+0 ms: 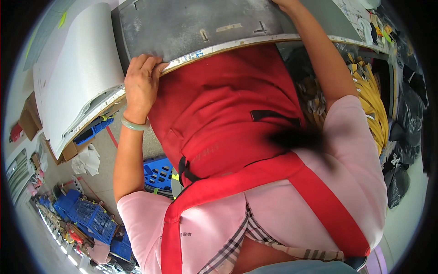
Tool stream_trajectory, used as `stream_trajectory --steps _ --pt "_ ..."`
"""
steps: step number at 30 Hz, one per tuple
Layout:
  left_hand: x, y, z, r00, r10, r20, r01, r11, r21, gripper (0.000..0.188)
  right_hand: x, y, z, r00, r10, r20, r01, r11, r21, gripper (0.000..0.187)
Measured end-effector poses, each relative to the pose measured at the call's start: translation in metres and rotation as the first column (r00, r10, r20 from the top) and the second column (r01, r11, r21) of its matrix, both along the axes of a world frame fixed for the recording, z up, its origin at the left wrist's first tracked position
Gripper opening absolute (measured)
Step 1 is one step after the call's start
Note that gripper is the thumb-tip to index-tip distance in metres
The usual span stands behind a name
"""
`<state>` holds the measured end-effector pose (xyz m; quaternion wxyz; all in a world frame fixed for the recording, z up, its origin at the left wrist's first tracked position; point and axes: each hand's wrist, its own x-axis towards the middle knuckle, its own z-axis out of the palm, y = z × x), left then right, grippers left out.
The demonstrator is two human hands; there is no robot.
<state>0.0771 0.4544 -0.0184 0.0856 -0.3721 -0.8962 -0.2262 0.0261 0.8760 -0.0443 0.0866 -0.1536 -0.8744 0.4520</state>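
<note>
Step seems bracing: left hand [142,84] bends over the table edge [223,47], grip unclear; cropped right hand [287,4], cannot tell. Next move likely needs the left lifted.

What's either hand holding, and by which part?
Left hand: fingers on the worktable's front edge, though whether they grip it can't be told. Right hand: cut off at the picture's top, so any hold can't be told.

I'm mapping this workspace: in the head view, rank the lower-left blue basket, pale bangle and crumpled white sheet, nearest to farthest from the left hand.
1. Pale bangle, around the left wrist
2. Crumpled white sheet, left side
3. Blue basket, lower left
</note>
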Motion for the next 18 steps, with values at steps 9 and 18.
stream_trajectory --steps 9,18 --pt "0.002 0.001 0.002 1.0 0.02 0.013 -0.019 1.0 -0.023 0.015 -0.001 -0.003 -0.003 0.999 -0.006 -0.032 0.008 0.999 0.051 0.031" --pt "-0.001 0.01 0.006 1.0 -0.004 -0.012 0.004 0.999 0.047 0.019 -0.001 -0.001 -0.014 0.995 -0.014 -0.094 0.022 0.996 0.083 0.03"
